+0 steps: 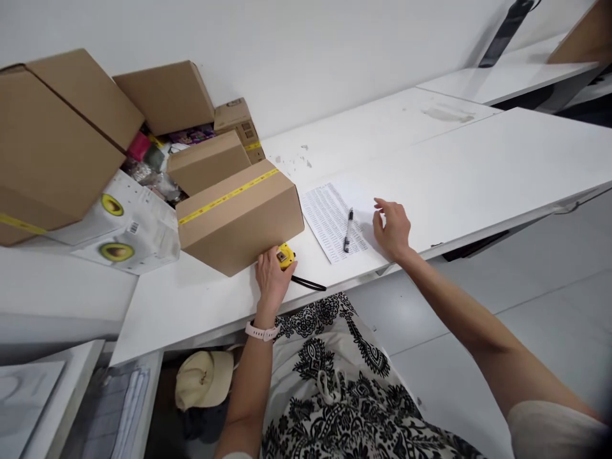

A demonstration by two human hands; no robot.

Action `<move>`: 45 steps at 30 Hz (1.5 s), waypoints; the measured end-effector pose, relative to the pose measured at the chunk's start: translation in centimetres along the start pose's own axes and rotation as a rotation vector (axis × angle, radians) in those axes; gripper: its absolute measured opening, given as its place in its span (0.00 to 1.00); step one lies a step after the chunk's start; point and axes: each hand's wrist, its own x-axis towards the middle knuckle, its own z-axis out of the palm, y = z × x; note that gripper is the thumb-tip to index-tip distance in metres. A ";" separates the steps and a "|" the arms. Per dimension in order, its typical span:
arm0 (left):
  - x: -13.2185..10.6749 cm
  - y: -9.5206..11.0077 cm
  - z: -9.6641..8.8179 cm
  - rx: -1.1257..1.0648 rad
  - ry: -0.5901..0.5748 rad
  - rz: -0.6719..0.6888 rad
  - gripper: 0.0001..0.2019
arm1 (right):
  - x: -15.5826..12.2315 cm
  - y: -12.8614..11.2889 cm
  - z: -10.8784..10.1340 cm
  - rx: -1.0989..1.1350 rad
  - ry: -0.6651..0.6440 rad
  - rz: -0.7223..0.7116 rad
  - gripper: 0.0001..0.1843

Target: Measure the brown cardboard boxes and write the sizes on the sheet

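My left hand (272, 274) is closed around a yellow tape measure (287, 255) with a black wrist strap, at the table's front edge. The tape measure sits close against the lower front of a cardboard box (248, 223) sealed with yellow tape. Just right of the printed sheet (325, 220), my right hand (394, 229) hovers or rests with its fingers loosely bent and apart, holding nothing. On the sheet lies a black-and-clear pen (349, 229).
Behind the taped box stand more cardboard boxes (167, 95) and an open one with packaged goods. A white carton with avocado pictures (143, 223) sits at the left. Below the white table (459, 172), a beige cap (203, 379) lies on a shelf. A dark bottle-like object (505, 32) stands far right.
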 end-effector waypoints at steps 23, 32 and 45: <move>-7.9 -3.6 -9.1 -0.755 -0.339 -0.034 0.34 | -6.8 -18.8 1.2 1.104 -1.026 0.351 0.23; -8.3 -4.3 -9.4 -0.791 -0.451 0.007 0.35 | -6.6 -17.6 0.9 1.177 -1.235 0.338 0.23; -4.2 -14.3 -13.7 -0.816 0.194 -0.274 0.31 | 6.0 -6.9 6.4 1.103 -0.603 0.306 0.21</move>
